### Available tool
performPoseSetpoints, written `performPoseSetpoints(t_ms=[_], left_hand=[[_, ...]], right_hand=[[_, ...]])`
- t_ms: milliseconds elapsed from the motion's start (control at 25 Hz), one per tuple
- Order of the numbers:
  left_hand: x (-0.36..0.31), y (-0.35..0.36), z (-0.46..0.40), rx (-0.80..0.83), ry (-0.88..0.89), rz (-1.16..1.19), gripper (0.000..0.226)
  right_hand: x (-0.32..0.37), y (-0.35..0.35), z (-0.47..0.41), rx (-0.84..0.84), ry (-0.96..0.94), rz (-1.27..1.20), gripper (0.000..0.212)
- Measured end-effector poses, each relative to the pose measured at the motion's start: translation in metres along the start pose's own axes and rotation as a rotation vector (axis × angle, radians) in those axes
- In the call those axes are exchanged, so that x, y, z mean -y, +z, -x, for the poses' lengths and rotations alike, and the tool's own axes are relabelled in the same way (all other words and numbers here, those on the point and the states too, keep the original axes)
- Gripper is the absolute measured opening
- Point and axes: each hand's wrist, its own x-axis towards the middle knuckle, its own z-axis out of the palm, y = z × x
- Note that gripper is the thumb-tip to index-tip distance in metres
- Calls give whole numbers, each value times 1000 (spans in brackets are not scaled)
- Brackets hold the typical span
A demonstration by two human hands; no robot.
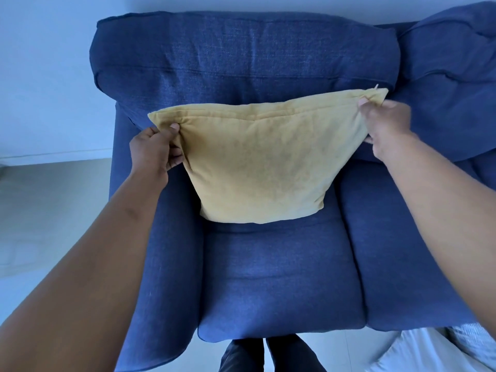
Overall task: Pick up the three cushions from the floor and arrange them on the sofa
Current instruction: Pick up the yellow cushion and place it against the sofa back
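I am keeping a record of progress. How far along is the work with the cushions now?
Done: no cushion lies finished on the dark blue fabric sofa. In hand: the left hand and right hand pinch the top corners of one yellow square cushion over the seat. Left: setting it down; no other cushions are in view.

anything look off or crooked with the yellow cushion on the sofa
The yellow cushion sits slightly tilted, right top corner higher, with both hands, left and right, gripping its top corners. Nothing looks damaged.

Both hands, left (pixel 154 150) and right (pixel 386 124), pinch yellow cushion (pixel 257 162) seemingly touching blue sofa (pixel 268 277)
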Motion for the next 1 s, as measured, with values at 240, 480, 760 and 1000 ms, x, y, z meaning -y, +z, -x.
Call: performPoseSetpoints(t_ms=[240, 480, 760, 1000], left_hand=[[6, 8, -18, -28, 34, -93, 16], [3, 2, -23, -89, 57, -160, 14], [14, -11, 15, -130, 49, -134, 33], [36, -5, 84, 18, 65, -296, 25]], right_hand=[[-22, 12, -4, -14, 40, 148, 35], [-18, 8, -4, -43, 4, 129, 26], [-23, -9, 29, -18, 61, 6, 18], [-58, -38, 91, -28, -29, 99, 26]])
